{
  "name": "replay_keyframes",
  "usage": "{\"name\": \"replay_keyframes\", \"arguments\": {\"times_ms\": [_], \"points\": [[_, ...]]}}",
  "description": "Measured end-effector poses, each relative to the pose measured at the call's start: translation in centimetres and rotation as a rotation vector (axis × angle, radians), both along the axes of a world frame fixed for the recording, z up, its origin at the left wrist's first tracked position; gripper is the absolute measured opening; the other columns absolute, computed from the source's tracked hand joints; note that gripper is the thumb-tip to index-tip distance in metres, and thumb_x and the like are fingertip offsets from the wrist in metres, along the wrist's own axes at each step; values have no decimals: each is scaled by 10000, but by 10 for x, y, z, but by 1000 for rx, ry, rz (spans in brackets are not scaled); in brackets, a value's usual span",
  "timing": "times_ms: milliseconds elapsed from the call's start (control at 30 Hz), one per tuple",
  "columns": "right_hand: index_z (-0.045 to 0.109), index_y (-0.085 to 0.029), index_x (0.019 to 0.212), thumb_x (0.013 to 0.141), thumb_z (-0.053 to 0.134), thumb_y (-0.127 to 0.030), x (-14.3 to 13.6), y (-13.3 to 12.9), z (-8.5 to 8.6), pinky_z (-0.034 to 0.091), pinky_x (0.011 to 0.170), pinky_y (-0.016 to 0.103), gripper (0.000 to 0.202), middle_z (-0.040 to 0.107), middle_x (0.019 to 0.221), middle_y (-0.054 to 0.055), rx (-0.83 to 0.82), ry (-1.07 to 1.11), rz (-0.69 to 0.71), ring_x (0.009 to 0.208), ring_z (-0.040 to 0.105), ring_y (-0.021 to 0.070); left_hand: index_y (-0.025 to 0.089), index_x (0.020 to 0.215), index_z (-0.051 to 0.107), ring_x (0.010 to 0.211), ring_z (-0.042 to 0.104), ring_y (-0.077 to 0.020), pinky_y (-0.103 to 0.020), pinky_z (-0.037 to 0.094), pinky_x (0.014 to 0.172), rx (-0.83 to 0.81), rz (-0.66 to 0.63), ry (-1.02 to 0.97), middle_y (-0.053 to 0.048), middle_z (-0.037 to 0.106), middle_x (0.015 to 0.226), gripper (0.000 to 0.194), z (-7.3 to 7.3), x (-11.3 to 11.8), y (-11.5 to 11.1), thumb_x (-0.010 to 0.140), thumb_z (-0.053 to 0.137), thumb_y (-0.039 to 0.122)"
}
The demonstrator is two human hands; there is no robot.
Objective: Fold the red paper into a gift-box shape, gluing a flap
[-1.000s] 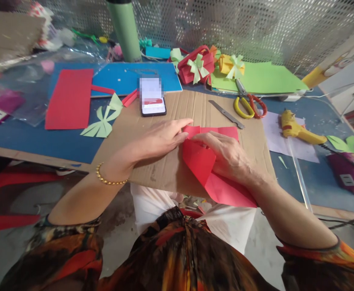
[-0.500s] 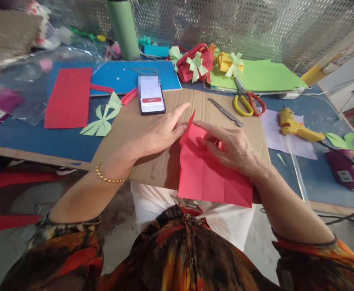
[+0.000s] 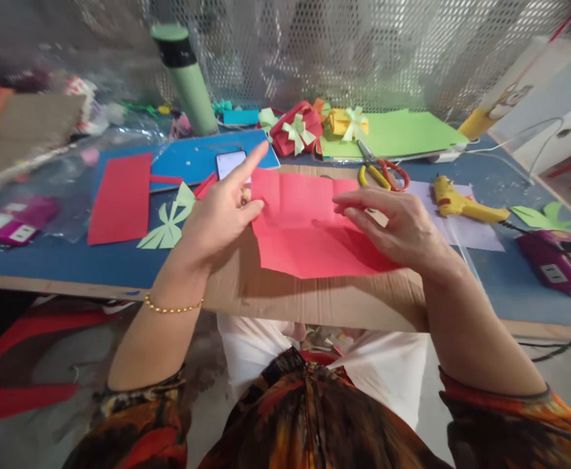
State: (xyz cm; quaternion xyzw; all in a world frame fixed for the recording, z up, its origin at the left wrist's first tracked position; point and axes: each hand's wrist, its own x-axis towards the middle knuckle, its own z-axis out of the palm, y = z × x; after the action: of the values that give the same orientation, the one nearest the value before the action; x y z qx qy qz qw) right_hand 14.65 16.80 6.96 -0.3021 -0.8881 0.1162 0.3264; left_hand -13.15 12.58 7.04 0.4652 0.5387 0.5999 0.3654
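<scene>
A creased sheet of red paper [image 3: 309,225] is spread over a piece of brown cardboard [image 3: 324,306]. Fold lines cross it lengthwise and crosswise. At its left edge, my left hand [image 3: 226,215] grips the paper near the thumb, with the index finger stretched out away from me. My right hand [image 3: 395,225] is over the right part of the sheet, thumb and fingers apart; whether the fingertips touch the paper is hard to tell. Partly hidden behind the left index finger is a phone [image 3: 227,163].
Scissors [image 3: 380,170] and a yellow glue gun [image 3: 465,203] lie to the right. Paper bows decorate red and yellow paper pieces [image 3: 299,132] at the back, near green sheets [image 3: 412,133]. A red card [image 3: 120,202], a green paper bow [image 3: 168,221] and a green bottle [image 3: 185,81] are leftward.
The red paper has been turned and moved farther onto the cardboard, its raised fold now opened out. My left hand has shifted left to its edge; my right hand has moved slightly right.
</scene>
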Motion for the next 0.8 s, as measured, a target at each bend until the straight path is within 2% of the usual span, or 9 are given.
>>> {"name": "replay_keyframes", "arguments": {"times_ms": [100,200,300,433,533,600,633,733,800], "points": [[758,-233,1249,1022,486,-145,10,8,3,631,957,400,365,818,1167,73,-5,91,-11,1060,784,230,206,1076,832,759,715,-163,-269,599,691,52,11,-9,-39,808,1005,416,6,-10,4,701,698,85],[674,-309,1437,922,448,-11,16,18,-3,582,1120,445,636,731,1415,46,24,129,-8,1295,709,230,159,825,821,592,661,-141,-254,565,549,10,-20,-83,-45,772,771,191,11,-16,5,658,730,178],[670,-333,1455,843,435,35,22,29,-8,506,1216,518,752,692,1480,30,31,100,87,1426,617,225,144,789,811,530,646,-141,-266,568,524,-61,-93,-147,-40,751,686,213,12,-18,5,587,762,190],[739,-347,1366,855,481,-20,32,37,-8,484,1227,547,660,712,1458,5,-69,66,209,1436,610,226,148,744,776,543,683,-165,-287,594,586,-97,-89,-226,-48,750,651,163,13,-18,8,595,719,178],[803,-332,1241,899,664,-222,30,35,-4,545,1158,543,385,780,1333,12,-194,109,120,1325,690,275,156,774,757,724,769,-231,-351,638,754,-92,-153,-300,-93,793,759,175,14,-17,8,716,711,315],[844,-282,1066,884,752,-379,22,30,-4,639,999,498,226,838,1105,33,-309,236,24,1120,768,293,160,873,762,844,785,-265,-377,630,813,-76,-233,-286,-115,808,865,332,14,-17,7,779,732,477],[845,-253,974,888,749,-430,18,28,-4,670,888,457,219,840,991,41,-379,342,-22,995,785,282,169,900,757,834,774,-261,-367,615,782,-65,-247,-232,-104,796,864,389,13,-17,6,775,760,537],[827,-222,851,781,835,-548,5,25,-7,656,667,361,334,817,857,46,-629,622,-97,743,746,220,207,744,701,636,610,-167,-297,482,622,15,-112,85,1,638,662,358,8,-18,6,718,852,529],[825,-216,823,658,916,-582,1,25,-9,629,601,324,411,805,812,46,-767,703,-107,663,710,187,217,586,618,623,485,-136,-285,423,625,112,6,267,35,504,592,357,6,-18,6,709,858,451]]}}
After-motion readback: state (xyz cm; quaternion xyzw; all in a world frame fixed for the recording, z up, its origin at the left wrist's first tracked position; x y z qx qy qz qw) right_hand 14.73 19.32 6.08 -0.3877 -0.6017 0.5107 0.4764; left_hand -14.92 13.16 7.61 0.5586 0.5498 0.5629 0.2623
